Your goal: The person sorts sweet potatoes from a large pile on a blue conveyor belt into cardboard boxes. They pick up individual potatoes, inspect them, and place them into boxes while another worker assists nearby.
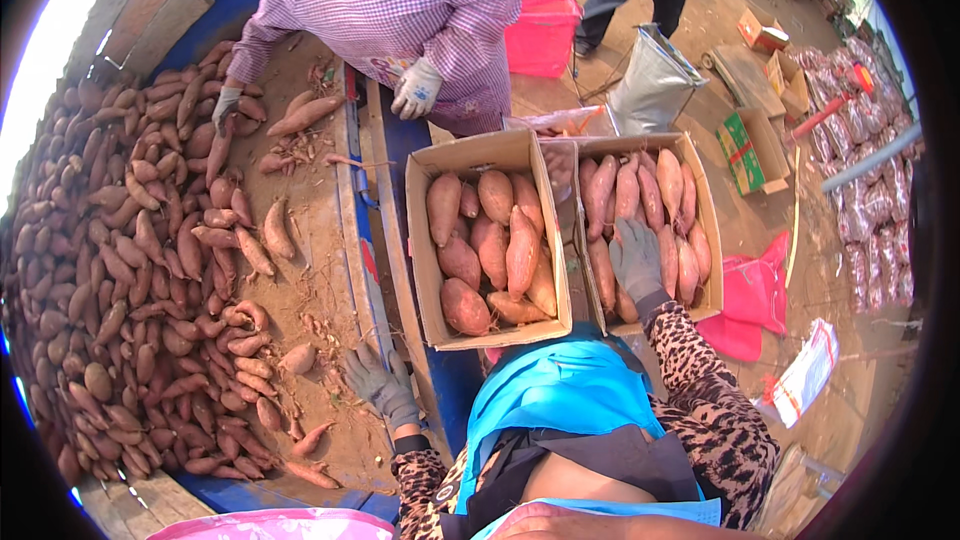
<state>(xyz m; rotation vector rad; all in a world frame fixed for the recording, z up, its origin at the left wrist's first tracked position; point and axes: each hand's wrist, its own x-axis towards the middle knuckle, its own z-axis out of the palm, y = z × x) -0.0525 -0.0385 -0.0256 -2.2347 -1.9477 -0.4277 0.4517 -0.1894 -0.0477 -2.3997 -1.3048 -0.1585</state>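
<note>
My left hand (pixel 382 384), in a grey glove, lies with fingers spread on the dirt-covered edge of a blue truck bed (pixel 341 420). Near its fingertips is a loose sweet potato (pixel 298 358). My right hand (pixel 637 259), also gloved, rests palm down on the sweet potatoes (pixel 670 178) in the right cardboard box (pixel 706 240). Its palm side is hidden, so a grip on one of them cannot be made out. Between my hands stands a second cardboard box (pixel 486 336), holding several large reddish sweet potatoes (pixel 493 251).
A big heap of sweet potatoes (pixel 135 277) fills the bed's left side. Opposite me, a co-worker in a checked smock (pixel 397 7) reaches into it with a gloved hand (pixel 225 106). Beyond stand a pink crate (pixel 541 34), a white sack (pixel 652 75) and an open green-sided carton (pixel 754 154).
</note>
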